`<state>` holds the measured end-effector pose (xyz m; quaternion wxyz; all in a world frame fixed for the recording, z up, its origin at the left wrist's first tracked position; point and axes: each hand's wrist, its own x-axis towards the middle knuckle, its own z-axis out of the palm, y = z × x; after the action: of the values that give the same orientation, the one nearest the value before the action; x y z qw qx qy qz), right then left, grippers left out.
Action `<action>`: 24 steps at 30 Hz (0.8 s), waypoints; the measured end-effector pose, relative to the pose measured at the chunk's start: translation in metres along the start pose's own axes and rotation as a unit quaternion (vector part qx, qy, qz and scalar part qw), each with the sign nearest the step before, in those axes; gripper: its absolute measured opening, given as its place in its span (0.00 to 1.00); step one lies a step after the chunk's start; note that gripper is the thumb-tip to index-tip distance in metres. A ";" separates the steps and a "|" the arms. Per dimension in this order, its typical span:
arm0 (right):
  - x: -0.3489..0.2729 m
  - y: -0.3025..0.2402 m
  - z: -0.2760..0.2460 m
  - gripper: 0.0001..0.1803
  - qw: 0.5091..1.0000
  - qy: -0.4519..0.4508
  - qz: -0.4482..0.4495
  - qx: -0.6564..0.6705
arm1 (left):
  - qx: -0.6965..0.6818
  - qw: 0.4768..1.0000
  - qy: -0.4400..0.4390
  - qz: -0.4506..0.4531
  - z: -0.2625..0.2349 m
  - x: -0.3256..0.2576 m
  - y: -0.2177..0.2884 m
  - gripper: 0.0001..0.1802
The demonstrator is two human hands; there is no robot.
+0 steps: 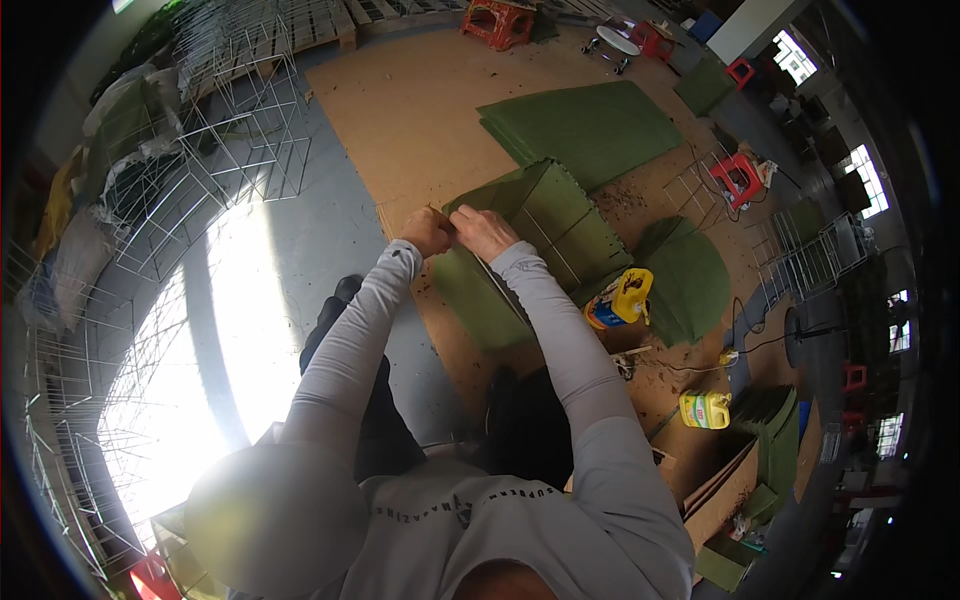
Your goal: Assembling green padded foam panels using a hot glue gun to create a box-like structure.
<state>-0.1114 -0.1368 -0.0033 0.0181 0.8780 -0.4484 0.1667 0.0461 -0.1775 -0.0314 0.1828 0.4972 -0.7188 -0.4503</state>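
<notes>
In front of me stands an open green box (562, 222), its green sheet sides lined with thin metal wire. Both hands meet at its near left corner. My left hand (428, 232) is closed in a fist-like pinch just outside that corner. Right beside it, my right hand (484, 233) curls over the box's top edge, its fingers closed. Whatever small thing the fingertips hold is hidden. A green flap (478, 305) slants down below my right forearm. Against the box's right side is a cut-open yellow jug (621, 298) with dark stains.
Flat green sheets (600, 130) lie on brown board (390, 100) beyond the box. Rounded green sheets (690, 285) and a second yellow jug (705, 409) are at right. Wire frames (215, 170) pile up at left. A red stool (735, 181) stands far right.
</notes>
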 end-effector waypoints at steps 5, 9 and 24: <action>0.002 0.000 0.004 0.08 0.996 0.047 0.022 0.066 | -0.052 0.999 -0.003 -0.009 -0.002 -0.002 0.002 0.06; 0.002 0.002 0.010 0.08 0.995 0.064 0.039 0.072 | -0.026 1.000 -0.006 0.002 -0.004 0.000 0.004 0.06; 0.009 0.010 -0.002 0.05 0.973 0.002 0.113 0.203 | -0.007 1.000 0.017 -0.009 0.003 0.004 0.001 0.05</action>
<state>-0.1155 -0.1496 0.0006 -0.1782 0.8064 -0.5020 0.2568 0.0419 -0.1795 -0.0332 0.1950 0.5097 -0.7079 -0.4483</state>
